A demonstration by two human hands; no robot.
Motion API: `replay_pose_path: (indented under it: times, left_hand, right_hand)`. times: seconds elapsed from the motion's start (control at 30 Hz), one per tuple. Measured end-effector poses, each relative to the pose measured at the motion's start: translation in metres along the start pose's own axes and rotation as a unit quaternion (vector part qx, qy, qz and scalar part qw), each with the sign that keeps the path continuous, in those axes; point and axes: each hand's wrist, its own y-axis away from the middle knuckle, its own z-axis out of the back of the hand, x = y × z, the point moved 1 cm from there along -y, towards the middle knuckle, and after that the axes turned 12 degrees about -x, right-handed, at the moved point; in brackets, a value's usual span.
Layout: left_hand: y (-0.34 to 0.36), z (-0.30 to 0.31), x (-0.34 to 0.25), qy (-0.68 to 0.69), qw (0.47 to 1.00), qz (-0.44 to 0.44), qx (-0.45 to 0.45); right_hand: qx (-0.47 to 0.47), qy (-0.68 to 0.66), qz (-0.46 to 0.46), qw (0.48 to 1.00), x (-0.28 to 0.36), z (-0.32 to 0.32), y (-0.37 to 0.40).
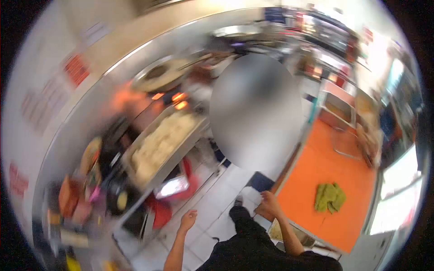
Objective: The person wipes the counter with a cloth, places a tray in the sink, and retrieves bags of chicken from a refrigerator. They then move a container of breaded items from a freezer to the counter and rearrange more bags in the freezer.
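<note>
My left hand (188,220) hangs over the tiled floor with its fingers curled in, and nothing shows in it. Near the left edge of the orange-topped table (289,217) is my right hand (270,204), fingers apart and without anything in them. A crumpled green cloth (330,198) lies on that table, to the right of my right hand. Up and left of my left hand, a phone-like lit screen (172,187) shows beside a red object (162,213). Above these stands a large metal tray (181,156) full of pale, lumpy food.
Orange flames (179,97) glow beside a wide pan (162,77) at the stove. A blurred person (255,113) stands ahead in the aisle. A metal container (338,110) sits at the table's far end. Cluttered items, including an orange-brown one (68,196), fill the left counter.
</note>
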Motion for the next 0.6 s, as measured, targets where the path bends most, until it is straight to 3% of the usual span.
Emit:
replay_pose_path:
  times: [0.03,0.07,0.13,0.2,0.3,0.33,0.4,0.5,0.6]
  left_hand:
    - [-0.054,-0.023,-0.043,0.118,0.993,-0.014,0.015]
    - [-0.103,-0.052,-0.086,0.110,0.991,-0.046,0.057]
    - [-0.156,-0.086,-0.144,0.237,0.963,0.076,0.098]
    - [-0.202,-0.101,-0.219,0.225,0.965,0.050,0.123]
    - [-0.274,-0.119,-0.304,0.286,0.940,0.029,0.182]
    - [-0.301,-0.120,-0.324,0.333,0.925,0.012,0.183]
    - [-0.354,-0.119,-0.372,0.429,0.888,-0.017,0.162]
    - [-0.427,-0.098,-0.440,0.487,0.867,0.020,0.103]
    - [-0.512,-0.085,-0.480,0.555,0.830,-0.005,0.058]
  right_hand:
    - [-0.007,0.005,-0.029,1.000,-0.010,0.003,-0.041]
    - [-0.015,0.008,-0.059,0.998,-0.019,0.009,-0.080]
    - [-0.020,0.067,-0.041,0.997,-0.010,0.011,-0.136]
    - [-0.064,0.095,-0.037,0.993,0.020,0.012,-0.191]
    - [-0.034,0.023,-0.171,0.984,0.034,0.003,-0.264]
    - [-0.030,0.031,-0.176,0.984,0.032,-0.007,-0.282]
    - [-0.084,-0.035,-0.039,0.995,0.024,-0.023,-0.323]
    - [-0.060,-0.056,-0.085,0.993,0.014,-0.034,-0.387]
    - [-0.043,-0.031,-0.133,0.990,-0.006,-0.051,-0.463]
